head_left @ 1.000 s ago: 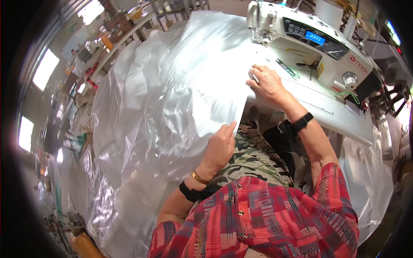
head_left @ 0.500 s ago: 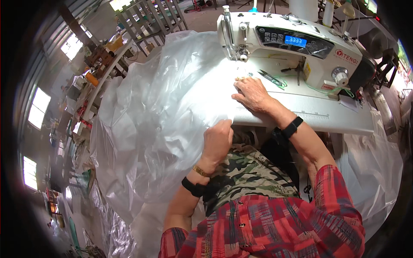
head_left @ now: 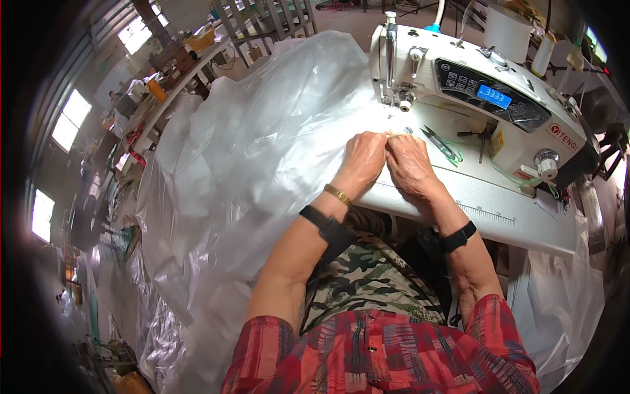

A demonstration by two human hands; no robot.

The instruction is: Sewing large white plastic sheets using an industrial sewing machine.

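Note:
My left hand (head_left: 365, 157) is closed on the edge of a large translucent plastic sheet (head_left: 256, 125), just in front of the sewing machine's needle area. Right beside it, knuckles almost touching, my right hand (head_left: 409, 164) has its fingers curled in a pinch; what lies between those fingertips is hidden. Both hands rest at the front of the white sewing machine (head_left: 420, 56), below its presser foot (head_left: 394, 117). The sheet spreads in loose folds to the left and hangs down past my lap.
Small thread snips (head_left: 441, 143) with green on the handles lie right of my right hand. A dark-handled tool (head_left: 484, 141) is under the machine's arm. Thread cones (head_left: 508, 33) stand behind. A grey slatted chair (head_left: 266, 23) and a cluttered bench (head_left: 174, 98) are at the far left.
My left hand has moved up and forward from the table's front edge to meet my right hand near the needle. The view has shifted, placing the machine farther right.

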